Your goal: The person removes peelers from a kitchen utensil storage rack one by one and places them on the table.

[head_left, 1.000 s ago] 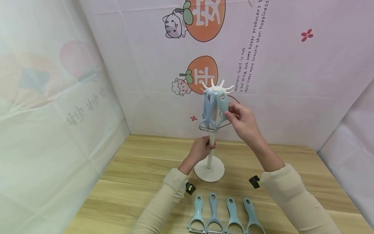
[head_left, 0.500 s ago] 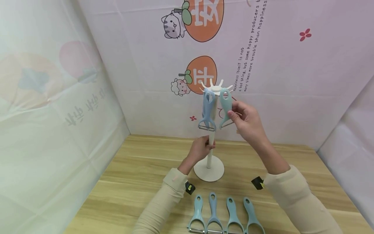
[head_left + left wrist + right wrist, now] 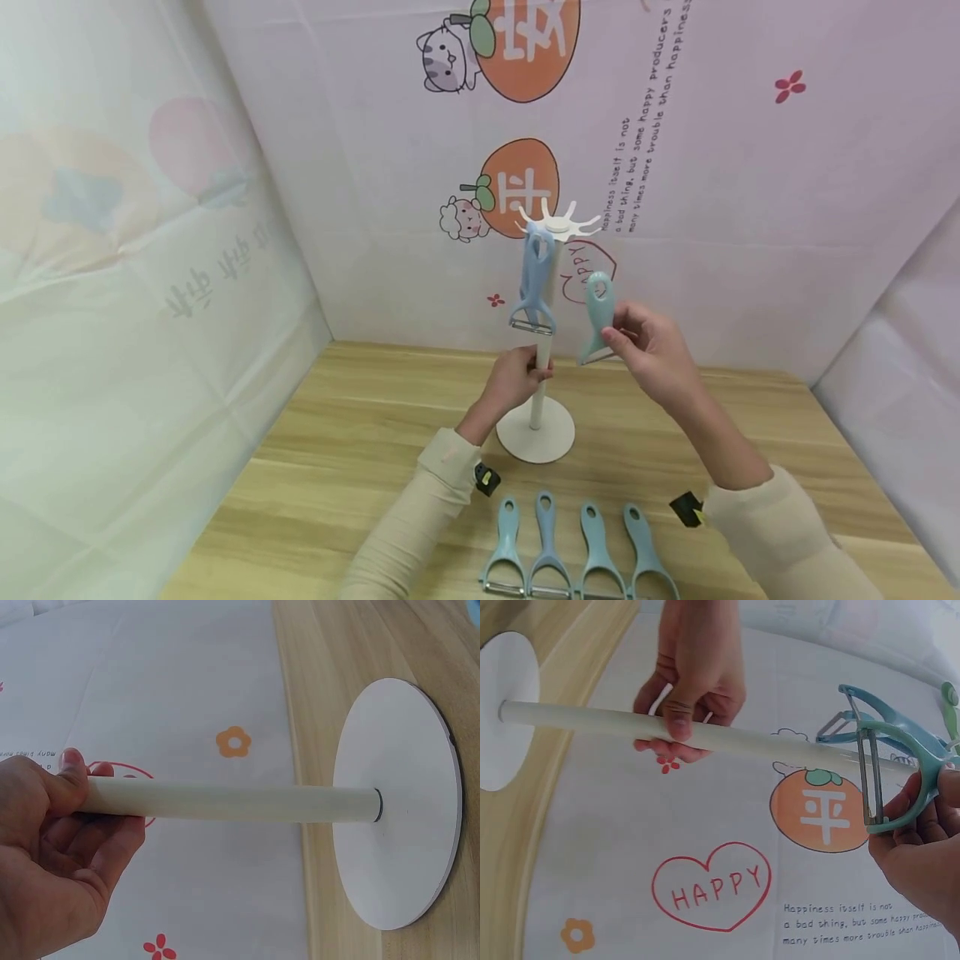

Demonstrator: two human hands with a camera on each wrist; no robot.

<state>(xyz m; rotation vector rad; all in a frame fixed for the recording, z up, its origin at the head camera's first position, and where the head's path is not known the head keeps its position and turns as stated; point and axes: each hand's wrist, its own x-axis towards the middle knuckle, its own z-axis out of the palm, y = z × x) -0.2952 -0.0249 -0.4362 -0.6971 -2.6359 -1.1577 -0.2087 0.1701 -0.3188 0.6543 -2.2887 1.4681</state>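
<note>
**Right hand (image 3: 654, 350) is holding a pale green peeler (image 3: 601, 310) beside a white stand (image 3: 537, 408)**

The right hand's fingers are pinching the peeler low on its handle, near the blade end. The peeler is hanging in the air just right of the stand — apart from its hooks (image 3: 558, 225) — with the holed end pointing up and the blade down.

The left hand (image 3: 512, 379) is gripping the pole (image 3: 232, 802), its fingers curling round it below two overlapping blue peelers (image 3: 535, 279) that are hanging from the hooks. The round base (image 3: 405, 862) is resting flat on the wooden tabletop (image 3: 337, 450).

Nearer the person, four more peelers (image 3: 595, 537) in blue and teal are lying in a row, their holed ends pointing towards the stand. Behind everything, a printed cloth (image 3: 412, 283) is rising from the tabletop's far edge.
</note>
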